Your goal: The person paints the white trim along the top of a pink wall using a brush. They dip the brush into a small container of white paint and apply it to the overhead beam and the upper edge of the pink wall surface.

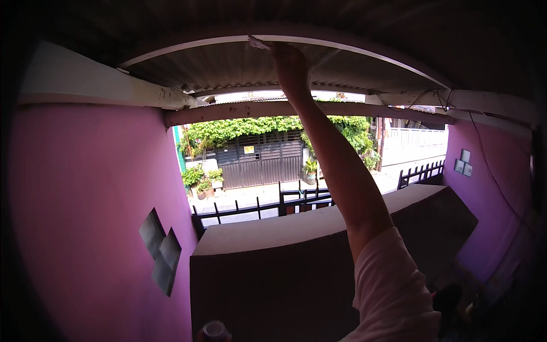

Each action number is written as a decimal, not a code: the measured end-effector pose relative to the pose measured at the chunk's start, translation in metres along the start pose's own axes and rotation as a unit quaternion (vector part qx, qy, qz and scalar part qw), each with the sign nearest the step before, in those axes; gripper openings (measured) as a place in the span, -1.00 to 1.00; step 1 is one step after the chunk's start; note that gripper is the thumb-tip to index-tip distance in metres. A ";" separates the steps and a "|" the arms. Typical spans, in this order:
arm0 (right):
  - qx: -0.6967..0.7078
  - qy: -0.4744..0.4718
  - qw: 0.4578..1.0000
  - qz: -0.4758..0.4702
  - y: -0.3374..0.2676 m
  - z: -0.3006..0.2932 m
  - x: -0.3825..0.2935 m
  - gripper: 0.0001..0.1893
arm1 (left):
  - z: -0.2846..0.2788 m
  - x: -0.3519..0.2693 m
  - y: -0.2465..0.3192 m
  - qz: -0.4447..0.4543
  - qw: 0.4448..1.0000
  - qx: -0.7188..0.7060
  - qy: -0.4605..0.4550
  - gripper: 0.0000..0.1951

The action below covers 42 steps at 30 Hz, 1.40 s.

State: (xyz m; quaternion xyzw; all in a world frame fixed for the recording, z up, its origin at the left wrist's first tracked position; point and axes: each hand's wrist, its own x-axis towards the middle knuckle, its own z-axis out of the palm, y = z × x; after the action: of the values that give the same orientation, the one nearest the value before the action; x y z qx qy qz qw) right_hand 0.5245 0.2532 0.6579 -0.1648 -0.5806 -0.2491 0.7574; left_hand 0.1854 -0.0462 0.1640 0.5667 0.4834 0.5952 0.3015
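Observation:
My right hand (290,60) is raised overhead at the end of a stretched arm. It grips a small, flat, pale tool (258,42), which looks like a paintbrush, though its handle is hidden in my fist. The tool's tip meets or nearly meets the underside of a thin white roof beam (201,43); contact is hard to judge. At the bottom edge, my left hand (227,336) is mostly cut off and dark. Its fingers wrap a small round container (214,329) with a pale rim, and the contents are too dim to make out.
Corrugated roofing (239,70) spans overhead. Ahead stands a large dark box-like structure (273,282) with a pale top, before a black spiked fence (248,211). Pink walls (85,179) flank both sides. A loose cable (485,158) hangs at right. Beyond are a street and a gate (260,166).

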 end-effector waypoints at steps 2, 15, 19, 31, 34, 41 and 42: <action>0.001 -0.041 0.998 0.036 0.011 -0.016 -0.006 -0.71 | -0.003 0.000 0.002 -0.061 0.996 -0.070 0.002 -0.52; 0.299 0.084 0.946 0.087 0.104 -0.107 0.024 -0.78 | 0.002 -0.001 0.032 -0.060 0.995 -0.082 -0.014 -0.52; 0.309 0.198 0.924 0.109 0.115 -0.130 0.012 -0.87 | -0.006 0.002 0.004 -0.158 0.960 -0.230 0.005 -0.54; -0.068 0.207 0.964 0.150 0.144 -0.060 0.023 -0.83 | -0.004 -0.004 0.012 -0.151 0.968 -0.199 0.030 -0.60; -0.058 0.170 0.979 0.092 0.154 -0.034 0.024 -0.81 | -0.004 -0.005 0.018 -0.172 0.962 -0.211 0.035 -0.58; 0.004 0.116 0.993 0.014 0.107 0.012 -0.020 -0.79 | -0.011 -0.008 0.004 -0.179 0.962 -0.201 0.047 -0.55; 0.007 0.096 0.995 -0.012 0.101 0.009 -0.020 -0.79 | -0.012 -0.009 0.004 -0.187 0.961 -0.200 0.045 -0.55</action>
State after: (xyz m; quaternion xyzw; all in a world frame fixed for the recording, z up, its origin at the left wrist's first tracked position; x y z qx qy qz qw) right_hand 0.5707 0.3447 0.6447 -0.1280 -0.5087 -0.2692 0.8077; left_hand 0.1757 -0.0581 0.1655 0.3671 0.4644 0.6378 0.4927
